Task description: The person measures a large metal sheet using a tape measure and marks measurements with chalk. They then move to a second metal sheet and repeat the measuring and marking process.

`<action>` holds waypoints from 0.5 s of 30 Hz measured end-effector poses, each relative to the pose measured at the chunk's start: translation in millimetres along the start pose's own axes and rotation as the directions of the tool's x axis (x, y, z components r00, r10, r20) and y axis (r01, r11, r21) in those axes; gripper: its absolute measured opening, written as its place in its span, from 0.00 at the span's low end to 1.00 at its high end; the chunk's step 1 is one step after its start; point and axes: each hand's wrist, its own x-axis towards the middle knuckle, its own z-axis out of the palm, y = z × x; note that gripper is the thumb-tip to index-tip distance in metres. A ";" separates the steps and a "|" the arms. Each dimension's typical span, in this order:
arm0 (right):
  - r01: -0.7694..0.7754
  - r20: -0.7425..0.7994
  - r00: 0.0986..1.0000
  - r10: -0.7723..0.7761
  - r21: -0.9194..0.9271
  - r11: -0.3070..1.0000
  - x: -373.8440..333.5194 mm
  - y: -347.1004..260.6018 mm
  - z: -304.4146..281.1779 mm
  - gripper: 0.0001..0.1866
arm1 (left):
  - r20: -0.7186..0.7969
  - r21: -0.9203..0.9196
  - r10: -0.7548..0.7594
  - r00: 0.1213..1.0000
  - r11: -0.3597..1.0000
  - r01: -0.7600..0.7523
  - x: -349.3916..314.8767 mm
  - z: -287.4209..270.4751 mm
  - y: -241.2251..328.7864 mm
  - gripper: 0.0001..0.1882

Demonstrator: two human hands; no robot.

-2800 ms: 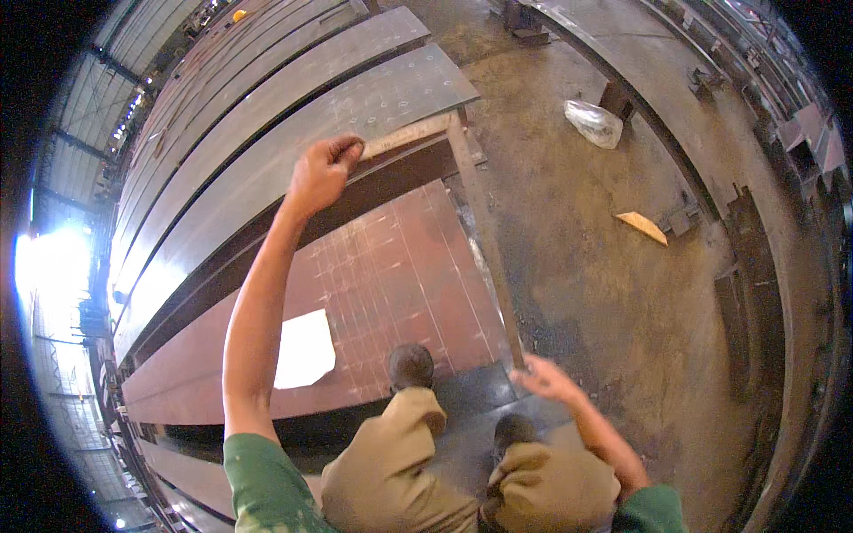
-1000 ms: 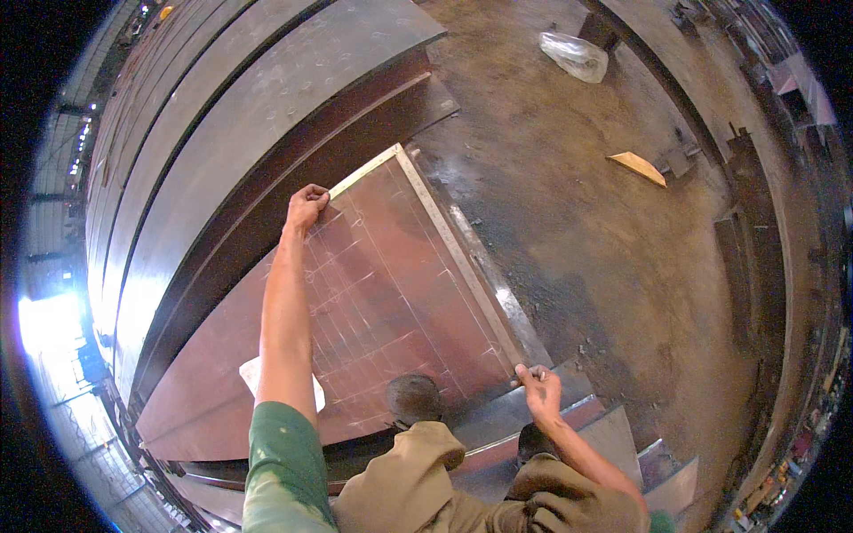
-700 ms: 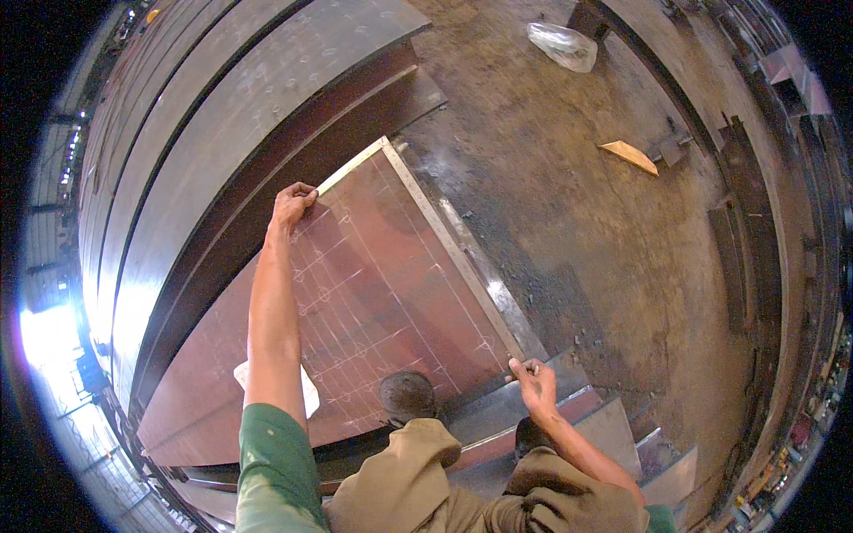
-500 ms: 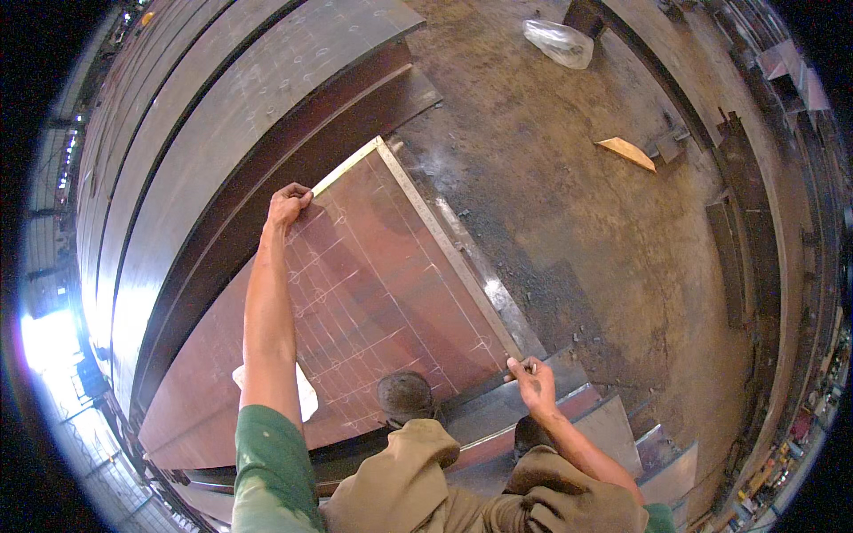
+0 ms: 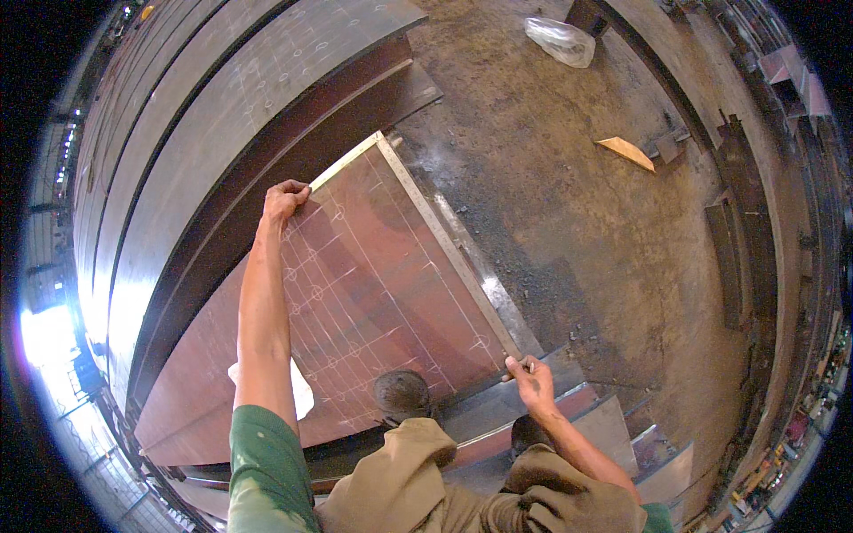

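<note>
A metal framing square point(image 5: 442, 236) lies along the end of a reddish-brown steel beam face point(image 5: 382, 266), its corner at the far end. My left hand point(image 5: 286, 199) pinches the tip of the square's short, yellowish arm at the far left edge. Close to me on the right, my right hand point(image 5: 531, 380) has thumb and fingers closed at the near end of the long arm. Something small may be tucked between those fingers, too small to name. White crossing lines and small circles mark the steel face. A white piece point(image 5: 302, 391) shows partly behind my left forearm.
Several long grey steel beams point(image 5: 204, 151) stand side by side on the left. A dark shoe toe point(image 5: 402, 393) sits by my brown-clothed knees. Clear plastic point(image 5: 560, 43) and an orange-tan offcut point(image 5: 625, 153) lie on the stained floor. More steel point(image 5: 729, 258) lines the right.
The view has shifted very slightly. Both hands keep their places on the framing square, and the square stays along the beam's end.
</note>
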 end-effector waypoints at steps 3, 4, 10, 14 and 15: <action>0.000 0.039 0.999 0.003 -0.061 0.998 -3.4 -9.6 -2.3 0.18 | 0.009 -0.023 -0.001 1.000 1.000 0.002 2.8 -1.6 -4.9 0.04; -0.009 0.076 0.997 0.020 -0.142 0.990 -2.8 -9.9 -9.7 0.17 | 0.015 -0.036 -0.002 1.000 0.999 0.002 3.6 -1.8 -6.0 0.04; -0.118 0.093 0.986 0.139 -0.199 0.973 -14.0 -2.3 -89.3 0.13 | 0.042 0.047 -0.042 0.998 0.998 0.040 -6.5 2.3 4.7 0.04; -0.061 0.270 0.958 0.096 -0.135 0.989 28.2 0.6 -122.7 0.09 | 0.022 0.023 -0.045 0.999 0.999 0.045 1.4 -7.2 4.0 0.05; 0.075 0.199 0.980 -0.025 -0.249 0.965 44.5 -5.3 -121.0 0.09 | 0.023 0.057 -0.009 1.000 0.998 0.008 5.0 -4.1 3.1 0.05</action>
